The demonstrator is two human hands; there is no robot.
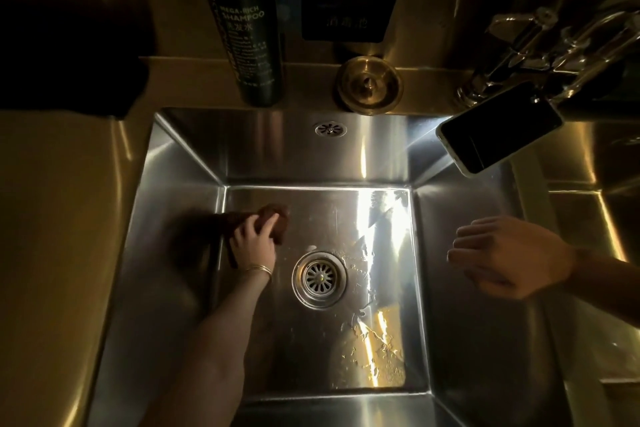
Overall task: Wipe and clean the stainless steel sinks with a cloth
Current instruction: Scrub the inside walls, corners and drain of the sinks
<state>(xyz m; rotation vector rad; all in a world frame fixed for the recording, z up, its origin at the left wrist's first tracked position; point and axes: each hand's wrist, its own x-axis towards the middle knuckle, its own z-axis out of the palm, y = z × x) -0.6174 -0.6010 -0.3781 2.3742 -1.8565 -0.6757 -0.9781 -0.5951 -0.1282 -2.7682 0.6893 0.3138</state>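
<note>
I am pressing a brown cloth [275, 220] onto the flat floor of the sink [284, 149] with my left hand [254, 241], fingers curled over its bunched, soft-looking top. The cloth is lying in the far left corner of the floor, right against the left wall. Thin gold bangles [259, 269] are circling that wrist.

My right hand [509, 256] is hovering over the sink's right wall, fingers loosely spread and gripping nothing.

The sink is a square, sharp-cornered basin of brushed stainless steel, its sloping walls catching bright streaks of light. A round slotted drain strainer [319, 279] is sitting in the middle of the floor, and water droplets [374, 350] are beading on the shiny metal to its right. A small oval overflow grille [330, 129] is showing on the far wall.

On the ledge behind, a tall dark cylindrical shampoo bottle [242, 28] is standing upright beside a round brass-coloured drain plug [370, 85]. A glossy black phone [498, 128] is leaning out over the basin's far right corner, just below the chrome tap [554, 42]. A dark rectangular plate [348, 15] is fixed to the steel splashback.
</note>
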